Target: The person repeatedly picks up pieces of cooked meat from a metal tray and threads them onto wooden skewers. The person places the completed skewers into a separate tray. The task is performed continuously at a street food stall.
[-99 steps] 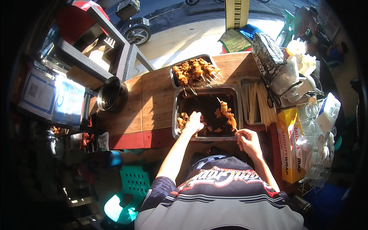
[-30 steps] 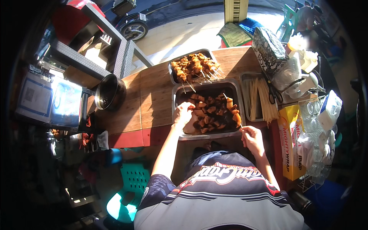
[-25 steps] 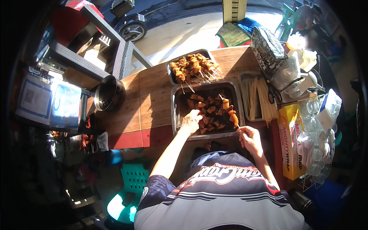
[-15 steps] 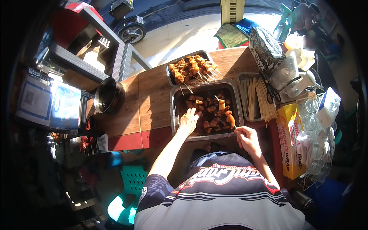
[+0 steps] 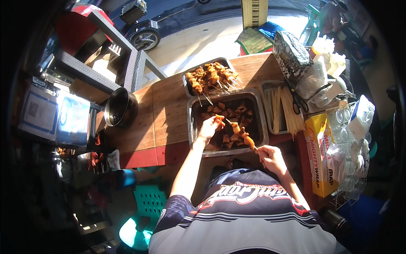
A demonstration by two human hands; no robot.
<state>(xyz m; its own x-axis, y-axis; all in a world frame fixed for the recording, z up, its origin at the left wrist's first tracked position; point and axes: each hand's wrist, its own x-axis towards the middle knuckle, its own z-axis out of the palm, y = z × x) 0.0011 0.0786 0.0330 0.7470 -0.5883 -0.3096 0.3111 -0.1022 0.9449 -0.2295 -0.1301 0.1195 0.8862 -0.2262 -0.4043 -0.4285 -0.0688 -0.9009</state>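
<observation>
Gleams orange-brown and glossy along the partly loaded meat skewer [image 5: 243,133], with a pale tip bare at the far left end. Slants over the near right part of the metal tray [image 5: 264,122], its near end pinched in the right hand [image 5: 272,158]. Pinches a loose meat piece [image 5: 219,117] in the left hand [image 5: 209,129], left of the tip. Extends both forearms from the near side.

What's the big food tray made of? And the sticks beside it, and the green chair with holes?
The tray looks like shiny metal, maybe steel: its rim gleams. The sticks seem bare wood or bamboo: pale and thin. The chair is probably smooth plastic: bright green with neat holes.
</observation>
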